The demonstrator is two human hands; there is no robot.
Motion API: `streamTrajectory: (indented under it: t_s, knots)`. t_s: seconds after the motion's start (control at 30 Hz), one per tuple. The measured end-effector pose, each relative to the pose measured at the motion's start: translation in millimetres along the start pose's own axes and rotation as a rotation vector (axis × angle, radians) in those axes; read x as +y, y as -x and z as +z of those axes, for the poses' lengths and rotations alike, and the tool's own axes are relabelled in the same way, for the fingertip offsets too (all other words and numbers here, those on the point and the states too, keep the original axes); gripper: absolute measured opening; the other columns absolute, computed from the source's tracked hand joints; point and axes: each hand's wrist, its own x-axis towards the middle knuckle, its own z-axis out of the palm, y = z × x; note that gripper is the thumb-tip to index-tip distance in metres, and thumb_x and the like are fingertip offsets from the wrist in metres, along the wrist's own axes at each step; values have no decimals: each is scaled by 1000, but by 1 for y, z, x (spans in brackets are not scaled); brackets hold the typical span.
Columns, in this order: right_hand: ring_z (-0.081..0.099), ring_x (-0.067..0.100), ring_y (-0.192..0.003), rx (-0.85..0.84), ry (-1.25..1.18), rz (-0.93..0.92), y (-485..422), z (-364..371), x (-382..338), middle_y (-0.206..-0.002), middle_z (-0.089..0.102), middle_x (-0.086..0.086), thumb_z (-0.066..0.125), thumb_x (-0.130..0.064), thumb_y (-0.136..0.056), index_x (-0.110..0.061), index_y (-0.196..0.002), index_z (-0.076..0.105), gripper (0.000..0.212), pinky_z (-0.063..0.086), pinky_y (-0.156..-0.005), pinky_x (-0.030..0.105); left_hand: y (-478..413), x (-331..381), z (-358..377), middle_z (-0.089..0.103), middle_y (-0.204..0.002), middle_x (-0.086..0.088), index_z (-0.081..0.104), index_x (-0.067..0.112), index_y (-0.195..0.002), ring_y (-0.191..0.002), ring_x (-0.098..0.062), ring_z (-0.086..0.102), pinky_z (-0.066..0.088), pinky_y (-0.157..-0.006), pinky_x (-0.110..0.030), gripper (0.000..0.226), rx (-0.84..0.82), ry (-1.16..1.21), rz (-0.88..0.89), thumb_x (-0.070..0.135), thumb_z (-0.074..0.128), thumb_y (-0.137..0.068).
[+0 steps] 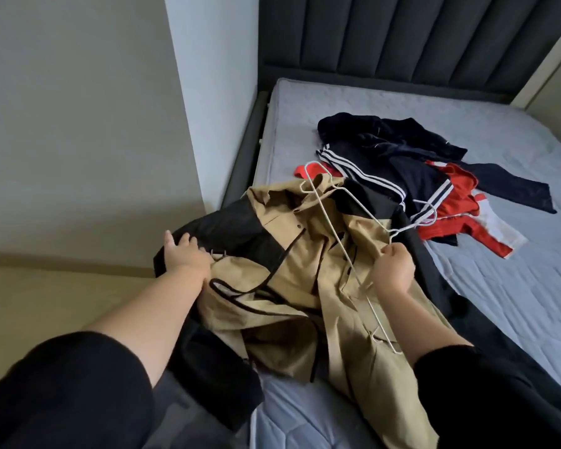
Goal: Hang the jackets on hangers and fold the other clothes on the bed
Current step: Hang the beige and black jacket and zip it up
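A tan and black jacket (292, 270) lies crumpled on the near left part of the bed. My left hand (183, 254) rests with straight fingers on its black shoulder at the bed's left edge. My right hand (394, 270) grips a white wire hanger (331, 222) that lies slanted over the jacket. Behind it lies a heap of navy clothes with white stripes (399, 153) and a red and white garment (457, 205). A second white hanger hook (426, 215) shows on the heap.
The grey-blue mattress (515, 286) stretches to the right and back. A dark padded headboard (402, 37) stands behind it. A white wall and a pillar (208, 92) close the left side, with pale floor (30, 303) below.
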Motion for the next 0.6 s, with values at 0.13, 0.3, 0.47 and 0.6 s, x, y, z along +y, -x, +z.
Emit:
streamTrajectory:
  t_s: [0.13,0.3,0.47,0.6]
  knots:
    - [47,27,-73,0,74,-23,6,12,16,-71,50,-2,34,-12,-96,-16,-84,49,20,28,-58,32,-5,18,0,58,-128,-4,61,24,-119,-126,-26,42,27,-107,-46,35,230,259,76,36,40,-94]
    - [46,25,-77,-47,67,-53,10,19,20,-80,54,1,35,-13,-97,-18,-85,52,21,29,-68,30,-7,76,-21,49,-134,-3,43,23,-135,-125,-28,40,40,-87,-41,63,320,454,316,63,42,-88]
    - [48,22,-74,-16,31,-70,9,19,25,-79,57,-1,37,-12,-95,-18,-88,59,23,29,-64,30,-19,112,-2,9,-157,-8,1,30,-151,-136,-34,24,35,-100,-47,98,172,345,193,52,64,-80]
    - [48,24,-73,-32,85,-115,8,17,32,-77,57,-3,40,-11,-95,-19,-85,57,22,30,-64,30,-26,106,9,45,-134,-9,22,25,-147,-116,-30,48,46,-78,-36,74,290,496,125,15,61,-85]
